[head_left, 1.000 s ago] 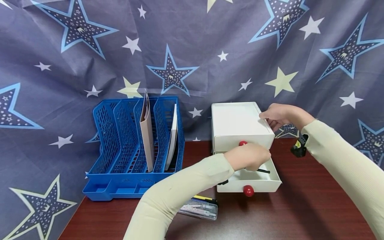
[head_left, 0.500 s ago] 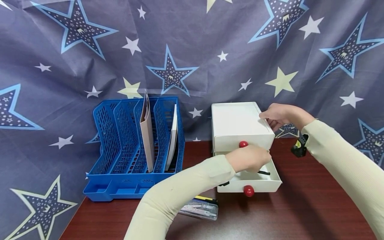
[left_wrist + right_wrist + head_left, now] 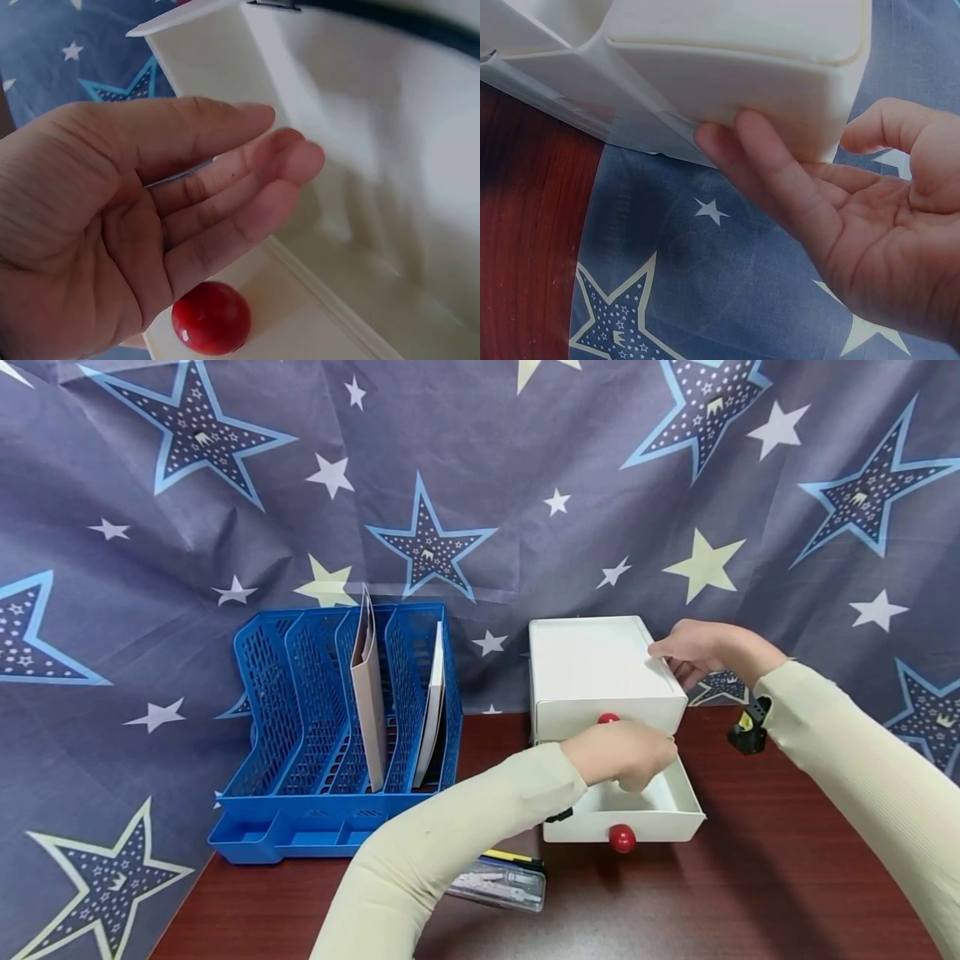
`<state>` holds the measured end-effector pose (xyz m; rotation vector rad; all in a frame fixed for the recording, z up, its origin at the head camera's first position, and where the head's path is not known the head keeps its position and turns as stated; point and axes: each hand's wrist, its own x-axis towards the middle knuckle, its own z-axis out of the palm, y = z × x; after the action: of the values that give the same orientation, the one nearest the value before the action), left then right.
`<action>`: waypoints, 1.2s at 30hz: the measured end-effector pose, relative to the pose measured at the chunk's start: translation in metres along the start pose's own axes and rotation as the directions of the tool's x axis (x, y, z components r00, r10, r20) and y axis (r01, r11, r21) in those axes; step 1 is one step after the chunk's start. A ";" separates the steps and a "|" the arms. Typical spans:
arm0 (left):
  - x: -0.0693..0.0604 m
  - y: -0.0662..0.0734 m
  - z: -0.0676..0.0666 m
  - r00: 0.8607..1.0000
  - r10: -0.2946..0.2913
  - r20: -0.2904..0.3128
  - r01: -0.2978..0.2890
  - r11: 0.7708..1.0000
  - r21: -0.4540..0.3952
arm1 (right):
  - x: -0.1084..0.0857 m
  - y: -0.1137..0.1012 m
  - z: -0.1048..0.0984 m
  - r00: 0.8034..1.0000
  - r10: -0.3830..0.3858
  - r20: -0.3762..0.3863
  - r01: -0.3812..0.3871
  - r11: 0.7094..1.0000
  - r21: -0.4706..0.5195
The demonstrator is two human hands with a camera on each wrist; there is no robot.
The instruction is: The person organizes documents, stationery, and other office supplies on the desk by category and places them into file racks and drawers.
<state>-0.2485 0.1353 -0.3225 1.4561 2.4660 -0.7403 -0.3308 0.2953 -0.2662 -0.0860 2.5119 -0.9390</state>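
Over the pulled-out lower drawer (image 3: 626, 827) of a small white drawer cabinet (image 3: 592, 652) is my left hand (image 3: 622, 756). In the left wrist view its thumb and loosely bent fingers come close together, with no thing visible between them. A blurred dark bar (image 3: 390, 21), its kind unclear, crosses the top of that view by the drawer's inside. My right hand (image 3: 693, 647) rests against the cabinet's right side. There the fingertips (image 3: 761, 127) touch the side wall, while the thumb lies by the edge. Part of the drawer's inside is hidden behind my left hand.
Left of the cabinet stands a blue file rack (image 3: 318, 814) with a beige folder (image 3: 369, 710) and a white book (image 3: 430, 718) upright. Near my left forearm lie a clear case (image 3: 502, 887) and a yellow-and-black pen-like thing (image 3: 513, 857). A starred cloth (image 3: 247, 527) hangs behind.
The thin black stick-like thing that showed below my left hand, inside the drawer, is no longer visible in the head view. Both hands have stayed almost in place.
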 end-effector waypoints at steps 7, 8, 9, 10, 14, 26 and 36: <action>-0.003 -0.004 -0.008 0.997 0.037 0.073 -0.031 0.997 -0.076 | -0.001 -0.001 0.000 1.000 0.004 0.008 -0.004 1.000 0.006; -0.004 -0.004 -0.008 0.996 0.047 0.074 -0.042 0.996 -0.075 | -0.001 -0.001 0.000 1.000 0.005 0.008 -0.005 1.000 0.005; -0.006 -0.005 -0.009 0.996 0.059 0.072 -0.053 0.996 -0.076 | 0.000 -0.001 0.000 1.000 0.005 0.008 -0.005 1.000 0.006; -0.007 -0.006 -0.009 0.995 0.071 0.072 -0.066 0.995 -0.077 | 0.000 -0.001 0.000 1.000 0.004 0.008 -0.005 1.000 0.007; -0.015 -0.013 -0.011 0.994 0.101 0.051 -0.093 0.984 -0.150 | 0.001 0.000 0.000 1.000 0.000 0.009 0.000 1.000 0.006; -0.057 -0.036 -0.004 0.988 0.109 -0.113 -0.135 0.957 -0.255 | 0.000 0.001 0.000 1.000 -0.005 0.002 0.005 1.000 0.016; -0.103 -0.051 0.012 0.961 0.088 -0.263 -0.172 0.932 -0.320 | 0.002 0.002 -0.001 1.000 0.000 -0.002 0.000 1.000 -0.007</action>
<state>-0.2416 0.0298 -0.2751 1.6312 2.4732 -0.0991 -0.3327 0.2973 -0.2680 -0.0870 2.5173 -0.9304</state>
